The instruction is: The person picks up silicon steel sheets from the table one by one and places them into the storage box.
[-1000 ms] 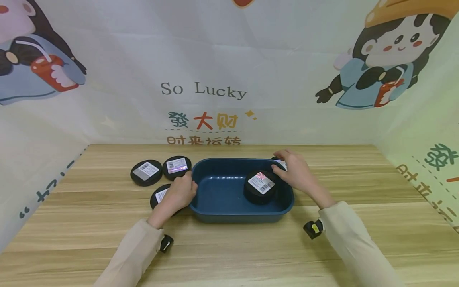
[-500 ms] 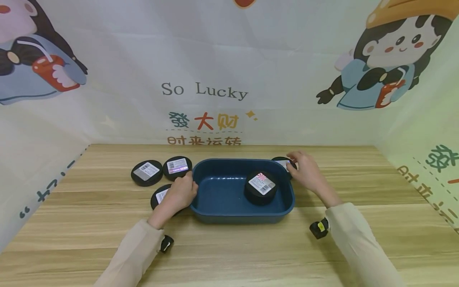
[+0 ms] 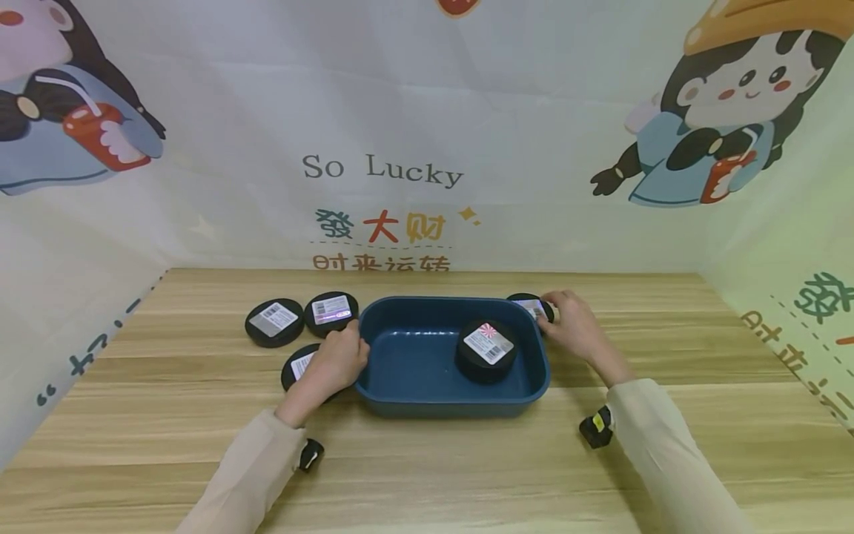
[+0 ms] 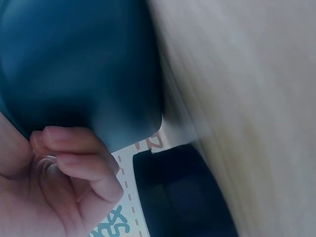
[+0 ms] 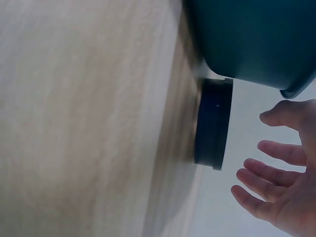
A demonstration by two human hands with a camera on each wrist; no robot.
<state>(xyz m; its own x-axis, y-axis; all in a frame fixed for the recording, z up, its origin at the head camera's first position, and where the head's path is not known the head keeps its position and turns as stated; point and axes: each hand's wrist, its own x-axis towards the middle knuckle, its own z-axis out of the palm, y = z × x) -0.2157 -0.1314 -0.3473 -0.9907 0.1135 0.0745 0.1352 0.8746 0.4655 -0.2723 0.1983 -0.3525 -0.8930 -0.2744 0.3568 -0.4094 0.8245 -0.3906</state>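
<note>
A dark blue rectangular tub [image 3: 414, 371] with rounded corners stands mid-table in the head view. My left hand [image 3: 340, 356] grips its left rim; in the left wrist view the fingers [image 4: 81, 165] curl against the tub wall. Inside the tub, toward the right, sits a black round tin [image 3: 485, 352] with a white label. Behind the tub's right corner lies another labelled black round tin [image 3: 530, 305]. My right hand [image 3: 575, 326] is over that tin's right side, and the right wrist view shows its fingers [image 5: 261, 185] spread, with a gap to the tin [image 5: 213, 123].
Left of the tub lie a black tin [image 3: 273, 323], a second tin [image 3: 330, 311] beside it, and a third tin [image 3: 296, 365] partly hidden under my left hand. The wooden table [image 3: 427, 475] ends at a printed cloth backdrop [image 3: 534, 148].
My right hand has moved right from the tub's back right rim, then lowered to the side of the tin there. My left hand keeps its grip on the tub.
</note>
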